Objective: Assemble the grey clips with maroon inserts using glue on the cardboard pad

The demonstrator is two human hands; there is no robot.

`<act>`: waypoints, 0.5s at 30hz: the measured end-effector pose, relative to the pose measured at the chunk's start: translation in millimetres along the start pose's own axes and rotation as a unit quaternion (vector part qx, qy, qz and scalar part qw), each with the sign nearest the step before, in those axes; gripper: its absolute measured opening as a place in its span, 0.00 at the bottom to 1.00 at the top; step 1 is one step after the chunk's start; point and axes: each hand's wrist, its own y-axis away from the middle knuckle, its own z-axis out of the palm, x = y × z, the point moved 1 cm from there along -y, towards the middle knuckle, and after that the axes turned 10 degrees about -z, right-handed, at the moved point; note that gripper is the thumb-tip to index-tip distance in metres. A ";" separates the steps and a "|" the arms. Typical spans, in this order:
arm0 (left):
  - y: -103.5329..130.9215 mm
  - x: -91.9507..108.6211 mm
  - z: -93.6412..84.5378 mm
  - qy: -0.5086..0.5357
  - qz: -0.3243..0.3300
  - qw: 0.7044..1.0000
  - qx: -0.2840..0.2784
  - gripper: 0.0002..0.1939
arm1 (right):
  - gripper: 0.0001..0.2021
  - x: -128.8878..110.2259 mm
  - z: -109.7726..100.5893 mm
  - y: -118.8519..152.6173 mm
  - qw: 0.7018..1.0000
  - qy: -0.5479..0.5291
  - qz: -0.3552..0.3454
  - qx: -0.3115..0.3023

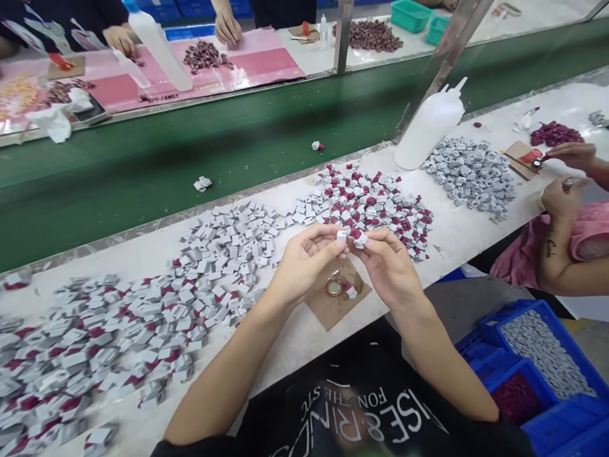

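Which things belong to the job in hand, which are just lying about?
Likely in the job:
grey piece, left hand
maroon-and-grey piece, right hand
grey-and-maroon pile
cardboard with bottle cap

Seemingly just lying about:
stray pieces on green belt
crumpled tissue beyond it

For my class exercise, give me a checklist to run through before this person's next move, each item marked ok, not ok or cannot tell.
1. Left hand has a grip on a light grey piece: ok.
2. Right hand has a grip on a grey-and-maroon piece: ok.
3. Those two pieces fully joined: cannot tell; fingers partly hide them.
4. Cardboard lying on the table below the hands: ok.
5. What the round cap on it contains: cannot tell.
6. Green strip free of loose pieces: not ok.
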 end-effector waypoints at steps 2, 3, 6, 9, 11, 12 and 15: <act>-1.3 -0.9 -1.2 0.001 -0.005 1.000 -0.001 0.16 | 0.10 1.8 -1.5 -0.5 1.000 0.013 -0.003 0.007; -2.0 -1.1 -1.8 0.000 -0.006 1.000 -0.002 0.16 | 0.10 2.4 -2.1 -0.9 1.000 0.019 -0.002 0.010; -4.0 -1.4 -3.3 -0.004 -0.004 1.000 -0.006 0.16 | 0.10 3.1 -2.5 -2.6 0.999 0.033 0.000 0.011; -5.3 -1.4 -5.3 -0.012 -0.001 1.000 -0.006 0.17 | 0.10 2.8 -1.7 -4.7 0.999 0.042 -0.001 0.004; -5.2 -1.4 -7.1 -0.024 -0.001 1.000 -0.005 0.17 | 0.10 2.3 -1.5 -5.8 0.998 0.055 0.001 0.003; -4.8 -1.4 -8.2 -0.032 0.000 0.999 -0.004 0.18 | 0.10 2.2 -1.6 -6.0 0.998 0.066 0.003 0.002; -2.9 -0.7 -12.0 -0.053 0.002 0.999 -0.005 0.19 | 0.10 1.8 -1.7 -5.3 0.995 0.103 0.001 -0.008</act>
